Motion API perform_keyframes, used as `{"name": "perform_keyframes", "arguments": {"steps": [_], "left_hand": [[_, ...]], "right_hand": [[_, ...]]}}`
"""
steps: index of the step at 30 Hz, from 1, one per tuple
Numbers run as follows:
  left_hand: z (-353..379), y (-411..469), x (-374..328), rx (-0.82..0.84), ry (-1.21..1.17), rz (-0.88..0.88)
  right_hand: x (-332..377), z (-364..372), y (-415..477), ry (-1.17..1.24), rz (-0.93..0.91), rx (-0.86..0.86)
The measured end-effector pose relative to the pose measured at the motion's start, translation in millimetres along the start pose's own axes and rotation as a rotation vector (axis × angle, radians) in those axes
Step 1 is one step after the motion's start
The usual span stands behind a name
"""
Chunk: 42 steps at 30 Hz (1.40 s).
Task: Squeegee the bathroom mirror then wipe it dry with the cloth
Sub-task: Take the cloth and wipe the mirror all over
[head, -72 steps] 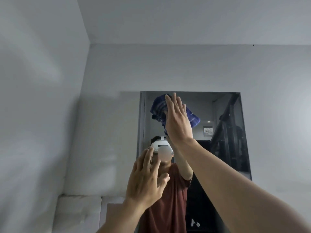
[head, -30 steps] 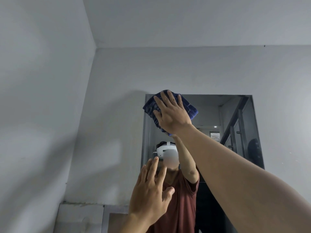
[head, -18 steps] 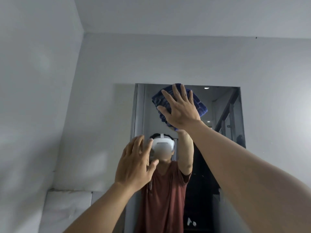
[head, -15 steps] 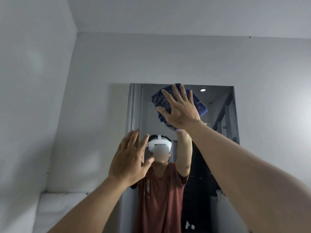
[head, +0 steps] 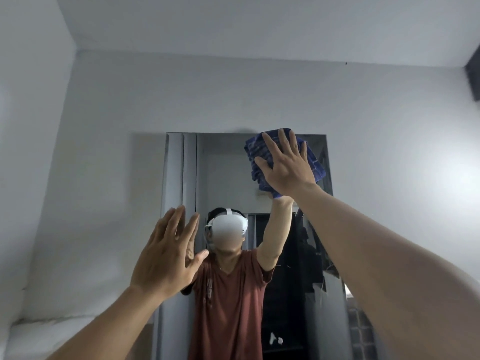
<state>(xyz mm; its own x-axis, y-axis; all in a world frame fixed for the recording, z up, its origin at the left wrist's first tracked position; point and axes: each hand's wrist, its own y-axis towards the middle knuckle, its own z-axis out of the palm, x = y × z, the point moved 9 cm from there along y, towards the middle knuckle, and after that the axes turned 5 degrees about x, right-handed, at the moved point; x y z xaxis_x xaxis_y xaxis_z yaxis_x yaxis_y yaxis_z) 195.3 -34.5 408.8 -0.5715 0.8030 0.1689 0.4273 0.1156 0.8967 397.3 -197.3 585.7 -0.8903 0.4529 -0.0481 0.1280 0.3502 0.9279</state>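
Note:
A tall frameless mirror hangs on the white wall ahead. My right hand presses a folded blue cloth flat against the glass near the mirror's top right corner, fingers spread over it. My left hand is raised with fingers apart at the mirror's left edge, lower down, holding nothing; whether it touches the glass is unclear. No squeegee is in view. The mirror reflects a person in a red shirt wearing a white headset.
White walls surround the mirror, with a side wall close on the left. A white ledge runs along the lower left. A dark object sits at the upper right edge.
My right hand has slid the blue cloth from the top middle of the mirror toward its top right corner. My left hand stays raised and open at the left side.

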Motion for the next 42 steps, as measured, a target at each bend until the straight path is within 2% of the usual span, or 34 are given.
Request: {"name": "perform_keyframes", "arguments": {"steps": [16, 23, 29, 35, 39, 42], "left_hand": [[4, -3, -3, -0.008, -0.006, -0.016], [-2, -17, -36, -0.12, 0.119, 0.123], [16, -35, -32, -0.041, 0.152, 0.117], [13, -44, -36, 0.032, 0.057, 0.067], [19, -63, -42, 0.062, -0.063, 0.099], [24, -89, -44, 0.083, -0.034, 0.104]], "right_hand": [[-65, -5, -26, 0.044, 0.182, -0.024], [-69, 9, -65, 0.008, 0.233, -0.03], [-60, 30, -108, -0.016, 0.267, -0.014], [-56, 46, -135, -0.023, 0.276, -0.023], [-55, 52, -149, -0.016, 0.284, -0.007], [-55, 55, -157, -0.022, 0.284, -0.015]]}}
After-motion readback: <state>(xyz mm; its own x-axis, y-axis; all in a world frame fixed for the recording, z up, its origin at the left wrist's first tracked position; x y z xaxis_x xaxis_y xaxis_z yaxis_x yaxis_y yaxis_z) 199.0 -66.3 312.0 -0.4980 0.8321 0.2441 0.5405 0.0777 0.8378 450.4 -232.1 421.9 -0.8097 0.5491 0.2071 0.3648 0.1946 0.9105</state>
